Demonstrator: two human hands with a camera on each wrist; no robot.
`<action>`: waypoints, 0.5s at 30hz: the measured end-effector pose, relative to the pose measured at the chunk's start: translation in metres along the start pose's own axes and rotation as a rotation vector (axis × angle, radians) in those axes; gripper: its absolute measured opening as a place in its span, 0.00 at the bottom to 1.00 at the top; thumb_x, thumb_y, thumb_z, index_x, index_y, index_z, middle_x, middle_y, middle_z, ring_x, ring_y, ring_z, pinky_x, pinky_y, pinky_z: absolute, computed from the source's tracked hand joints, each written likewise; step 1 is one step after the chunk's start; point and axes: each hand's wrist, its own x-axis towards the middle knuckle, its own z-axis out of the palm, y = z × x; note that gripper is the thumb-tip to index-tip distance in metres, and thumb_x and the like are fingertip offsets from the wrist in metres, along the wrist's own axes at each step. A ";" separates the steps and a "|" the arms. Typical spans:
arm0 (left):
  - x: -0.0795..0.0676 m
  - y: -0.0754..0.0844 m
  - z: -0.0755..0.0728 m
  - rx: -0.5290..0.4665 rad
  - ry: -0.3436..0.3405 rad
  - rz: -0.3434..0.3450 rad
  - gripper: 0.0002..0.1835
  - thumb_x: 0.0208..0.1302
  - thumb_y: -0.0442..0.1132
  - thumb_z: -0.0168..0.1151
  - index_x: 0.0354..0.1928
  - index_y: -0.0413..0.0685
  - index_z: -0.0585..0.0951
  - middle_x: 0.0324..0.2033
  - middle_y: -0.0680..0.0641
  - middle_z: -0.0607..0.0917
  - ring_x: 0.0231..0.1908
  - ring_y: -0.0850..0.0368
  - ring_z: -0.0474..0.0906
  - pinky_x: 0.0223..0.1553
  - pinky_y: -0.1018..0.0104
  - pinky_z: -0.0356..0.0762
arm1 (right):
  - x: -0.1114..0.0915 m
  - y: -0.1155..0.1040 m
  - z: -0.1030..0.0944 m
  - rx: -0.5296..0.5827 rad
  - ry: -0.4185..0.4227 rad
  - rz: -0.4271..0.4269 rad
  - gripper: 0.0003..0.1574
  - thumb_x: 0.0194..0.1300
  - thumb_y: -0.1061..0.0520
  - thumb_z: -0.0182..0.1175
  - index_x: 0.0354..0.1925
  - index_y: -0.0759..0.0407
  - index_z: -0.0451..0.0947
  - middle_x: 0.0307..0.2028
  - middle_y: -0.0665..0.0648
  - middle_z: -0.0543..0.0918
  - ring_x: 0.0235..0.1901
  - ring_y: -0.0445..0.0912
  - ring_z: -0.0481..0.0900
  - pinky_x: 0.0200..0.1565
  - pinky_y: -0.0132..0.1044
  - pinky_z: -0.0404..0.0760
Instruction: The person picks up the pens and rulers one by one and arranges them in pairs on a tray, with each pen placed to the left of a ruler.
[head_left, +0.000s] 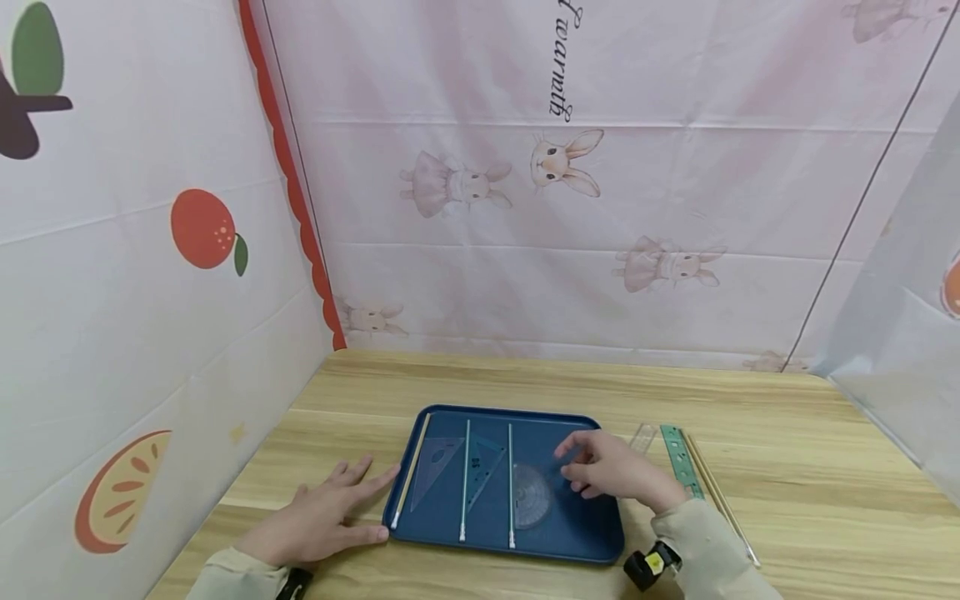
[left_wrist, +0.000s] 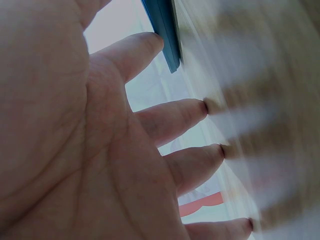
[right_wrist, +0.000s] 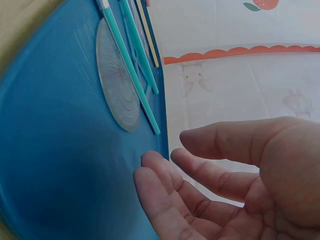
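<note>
A blue tray (head_left: 581, 537) lies on the table. My left hand (head_left: 318, 512) is spread flat at its left side, with thumb and index fingertip at the rim. Over the tray's right part hovers my right hand (head_left: 615, 465), fingers loosely bent and holding nothing. Inside the tray, from left to right, are a yellow pencil (head_left: 412, 471), a clear set square (head_left: 435, 467), a green pencil (head_left: 466, 479), a teal set square (head_left: 487, 462), another green pencil (head_left: 512, 487) and a clear protractor (right_wrist: 116, 82). In the left wrist view, the tray's edge (left_wrist: 165, 30) meets a fingertip.
Right of the tray, a clear ruler (head_left: 642, 437), partly hidden by my right hand, lies beside a green stencil ruler (head_left: 679, 458) and yellow pencils (head_left: 717, 492). Printed cloth walls (head_left: 525, 275) stand behind and at both sides of the wooden table (head_left: 360, 392).
</note>
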 end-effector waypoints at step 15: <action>0.000 0.001 -0.002 0.000 -0.002 -0.005 0.47 0.66 0.69 0.68 0.84 0.69 0.63 0.84 0.32 0.57 0.79 0.15 0.51 0.58 0.02 0.45 | -0.007 0.002 -0.021 0.003 0.013 0.011 0.20 0.78 0.60 0.62 0.63 0.70 0.77 0.39 0.62 0.84 0.36 0.49 0.86 0.41 0.46 0.90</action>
